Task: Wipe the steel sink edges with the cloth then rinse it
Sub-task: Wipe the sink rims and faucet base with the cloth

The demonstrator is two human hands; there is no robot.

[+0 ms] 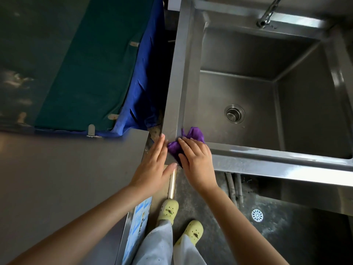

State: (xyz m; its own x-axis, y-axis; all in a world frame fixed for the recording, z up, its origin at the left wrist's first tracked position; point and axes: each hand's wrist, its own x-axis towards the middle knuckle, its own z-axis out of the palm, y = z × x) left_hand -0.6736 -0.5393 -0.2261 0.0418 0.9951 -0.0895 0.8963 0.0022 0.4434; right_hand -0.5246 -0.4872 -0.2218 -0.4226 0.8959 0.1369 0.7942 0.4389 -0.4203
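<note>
A deep steel sink [277, 153] fills the right half of the head view, with a drain [234, 114] in its floor. A purple cloth [194, 135] lies crumpled on the sink's near left corner, partly hanging into the basin. My right hand [196, 159] presses flat on the cloth with fingers spread, covering its near part. Just left of it, my left hand [154, 165] rests flat on the corner's outer edge, fingers together and thumb out, holding nothing.
A tap [267, 14] stands over the sink's back rim. A steel counter [66, 178] adjoins on the left, with green and blue fabric [91, 73] beyond it. Below are a dark wet floor, a floor drain [257, 215], pipes and my feet in yellow clogs.
</note>
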